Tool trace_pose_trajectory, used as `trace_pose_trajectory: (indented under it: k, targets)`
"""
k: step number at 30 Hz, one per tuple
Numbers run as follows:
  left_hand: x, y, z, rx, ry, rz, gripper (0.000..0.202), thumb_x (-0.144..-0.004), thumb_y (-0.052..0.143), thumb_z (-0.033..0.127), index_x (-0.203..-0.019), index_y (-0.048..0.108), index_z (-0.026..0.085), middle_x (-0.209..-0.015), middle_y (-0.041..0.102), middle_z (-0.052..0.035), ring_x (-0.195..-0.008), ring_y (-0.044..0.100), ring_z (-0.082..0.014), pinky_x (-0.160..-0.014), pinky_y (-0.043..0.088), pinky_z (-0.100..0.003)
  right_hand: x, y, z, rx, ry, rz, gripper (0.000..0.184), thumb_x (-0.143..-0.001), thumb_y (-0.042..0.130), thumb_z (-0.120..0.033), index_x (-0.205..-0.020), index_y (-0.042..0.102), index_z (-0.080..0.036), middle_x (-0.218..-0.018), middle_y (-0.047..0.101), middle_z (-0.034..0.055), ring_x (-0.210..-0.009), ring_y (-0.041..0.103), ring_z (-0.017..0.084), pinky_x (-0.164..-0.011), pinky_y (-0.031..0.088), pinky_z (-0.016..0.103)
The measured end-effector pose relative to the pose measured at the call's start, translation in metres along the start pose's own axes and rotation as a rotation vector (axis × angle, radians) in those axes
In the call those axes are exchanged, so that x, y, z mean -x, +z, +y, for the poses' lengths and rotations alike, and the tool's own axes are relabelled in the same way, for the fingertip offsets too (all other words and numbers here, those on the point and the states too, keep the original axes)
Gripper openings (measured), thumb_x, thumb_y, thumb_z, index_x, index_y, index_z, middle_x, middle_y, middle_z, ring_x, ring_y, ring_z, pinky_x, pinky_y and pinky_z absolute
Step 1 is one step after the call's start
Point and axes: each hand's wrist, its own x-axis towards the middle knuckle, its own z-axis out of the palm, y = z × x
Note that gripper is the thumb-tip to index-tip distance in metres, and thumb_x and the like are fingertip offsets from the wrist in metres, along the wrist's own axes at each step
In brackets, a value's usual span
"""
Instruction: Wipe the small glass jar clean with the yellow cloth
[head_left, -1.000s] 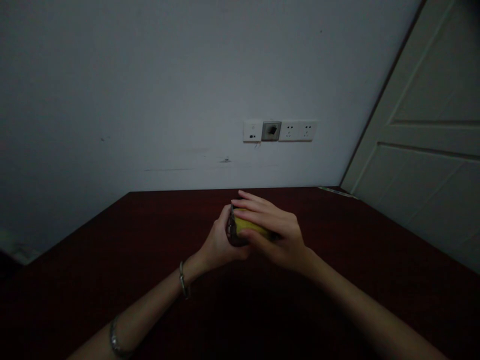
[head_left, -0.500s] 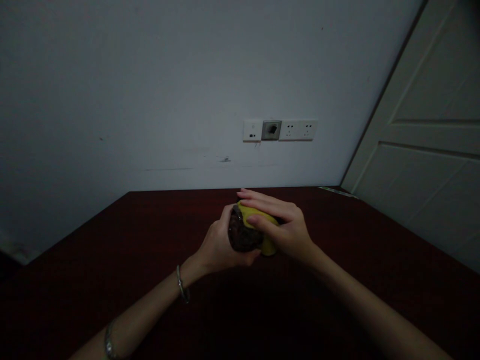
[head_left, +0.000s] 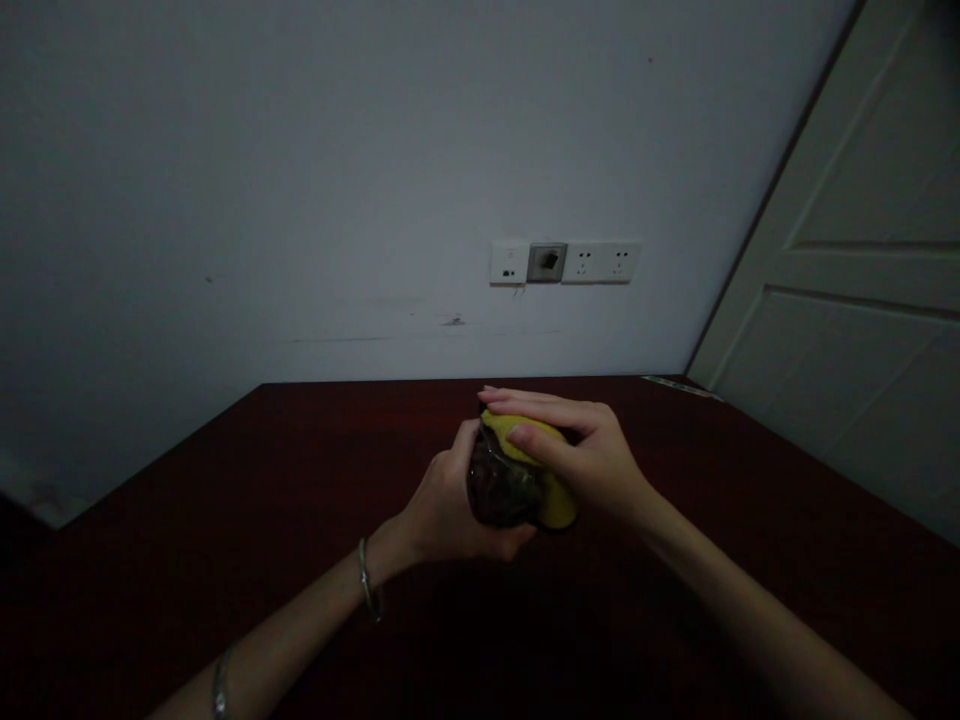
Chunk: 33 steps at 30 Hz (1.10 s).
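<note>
My left hand [head_left: 454, 505] is wrapped round a dark, glossy, rounded object [head_left: 501, 488], supporting it from the left and below. Its surface is brown-black with small highlights, and dim light hides what kind of thing it is. A yellow cloth [head_left: 556, 500] lies against its top and right side, with part hanging down on the right. My right hand [head_left: 581, 440] is closed over this cloth, thumb on the near side and fingers stretched across the top, pressing it onto the dark object. Both hands are held above the dark red table.
The dark red tabletop [head_left: 337, 450] reaches back to a pale wall [head_left: 337, 180]. A row of sockets and a switch [head_left: 564, 263] is set in that wall. On the right stands a white panelled door [head_left: 862, 230], and a thin printed strip [head_left: 679, 386] lies at the table's back edge.
Both hands and the dark object have come slightly lower and to the right. The object is tilted a little differently, showing more of its near side, and the cloth has shifted with my right hand.
</note>
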Motion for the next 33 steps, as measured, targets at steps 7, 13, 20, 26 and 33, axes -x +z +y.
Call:
trace_pose_trajectory:
  k: [7, 13, 20, 26, 33]
  targets:
    - [0.001, 0.003, 0.003, -0.206, -0.002, -0.056, 0.063, -0.054, 0.072, 0.04, -0.108, 0.048, 0.015, -0.094, 0.061, -0.0108, -0.089, 0.06, -0.03, -0.074, 0.051, -0.042, 0.003, -0.003, -0.017, 0.172, -0.24, -0.161, 0.033, -0.079, 0.062, -0.021, -0.112, 0.062, -0.026, -0.115, 0.065, 0.0026, -0.117, 0.053, 0.022, -0.101, 0.045, 0.045]
    - [0.001, 0.004, -0.002, -0.189, 0.078, -0.051, 0.052, -0.057, 0.07, 0.037, -0.102, 0.052, 0.017, -0.091, 0.062, -0.0082, -0.088, 0.061, -0.0283, -0.074, 0.051, -0.041, 0.006, 0.001, -0.016, 0.155, -0.266, -0.17, 0.034, -0.078, 0.063, -0.02, -0.112, 0.063, -0.025, -0.115, 0.065, 0.0027, -0.118, 0.052, 0.022, -0.102, 0.043, 0.044]
    - [0.004, 0.0, 0.008, 0.007, 0.01, -0.017, 0.086, -0.048, 0.075, 0.036, -0.119, 0.03, 0.016, -0.098, 0.061, -0.01, -0.086, 0.062, -0.026, -0.072, 0.053, -0.037, -0.001, 0.002, -0.002, -0.065, 0.036, -0.001, 0.021, -0.08, 0.06, -0.019, -0.098, 0.069, -0.026, -0.105, 0.069, 0.0018, -0.103, 0.063, 0.019, -0.093, 0.051, 0.039]
    - [0.003, -0.003, 0.013, -0.116, 0.095, -0.11, 0.061, -0.051, 0.07, 0.039, -0.104, 0.05, 0.016, -0.091, 0.063, -0.0063, -0.081, 0.062, -0.0244, -0.066, 0.053, -0.035, 0.0, -0.006, -0.022, 0.041, -0.229, -0.207, 0.032, -0.077, 0.065, -0.017, -0.108, 0.065, -0.022, -0.11, 0.067, 0.0047, -0.11, 0.059, 0.021, -0.101, 0.044, 0.041]
    - [0.001, -0.005, 0.015, -0.119, 0.089, -0.117, 0.059, -0.052, 0.069, 0.043, -0.102, 0.052, 0.015, -0.093, 0.062, -0.0082, -0.08, 0.063, -0.0243, -0.067, 0.053, -0.036, -0.002, -0.006, -0.014, -0.066, -0.23, -0.177, 0.031, -0.074, 0.068, -0.017, -0.104, 0.067, -0.026, -0.105, 0.069, 0.0021, -0.106, 0.061, 0.021, -0.1, 0.045, 0.043]
